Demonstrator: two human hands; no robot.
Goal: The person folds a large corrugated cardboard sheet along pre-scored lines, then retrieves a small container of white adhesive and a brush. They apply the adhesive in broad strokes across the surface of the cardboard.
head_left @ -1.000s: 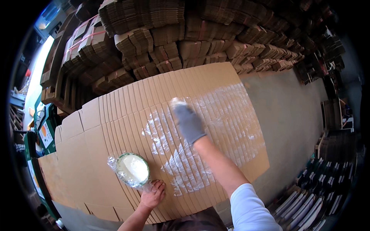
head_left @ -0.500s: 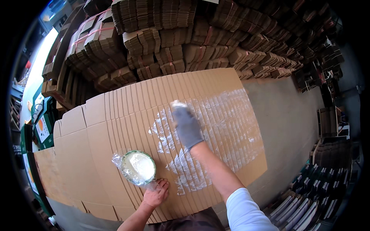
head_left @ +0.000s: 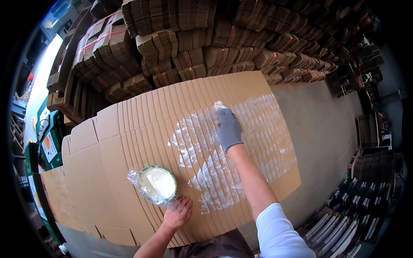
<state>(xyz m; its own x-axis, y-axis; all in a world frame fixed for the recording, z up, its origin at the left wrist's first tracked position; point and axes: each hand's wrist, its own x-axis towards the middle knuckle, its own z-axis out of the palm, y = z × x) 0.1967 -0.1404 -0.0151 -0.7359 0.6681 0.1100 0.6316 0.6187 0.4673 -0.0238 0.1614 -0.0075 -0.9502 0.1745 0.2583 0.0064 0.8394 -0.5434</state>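
Overlapping flat cardboard sheets [head_left: 112, 161] lie fanned out in a row, with streaks of white paste [head_left: 215, 180] across their middle and right. My right hand [head_left: 229, 129], in a grey glove, is closed over the far part of the pasted area. A small white-smeared thing [head_left: 219, 105] pokes out past its fingers; its kind is hidden by the glove. My bare left hand [head_left: 178, 213] rests on the cardboard with fingers laid down, just below a round green-rimmed tub [head_left: 158, 185] of white paste. Clear plastic film [head_left: 134, 177] hangs around the tub, reaching my left fingers.
Bundled stacks of folded cardboard [head_left: 189, 43] rise along the far side. Green boxes [head_left: 50, 144] stand at the left. Lower right, rows of dark and white sheets [head_left: 331, 241] stand beyond the grey floor [head_left: 318, 129].
My right hand has moved right and slightly away from me over the pasted strips. My left hand stays beside the tub; the whole view has shifted a little.
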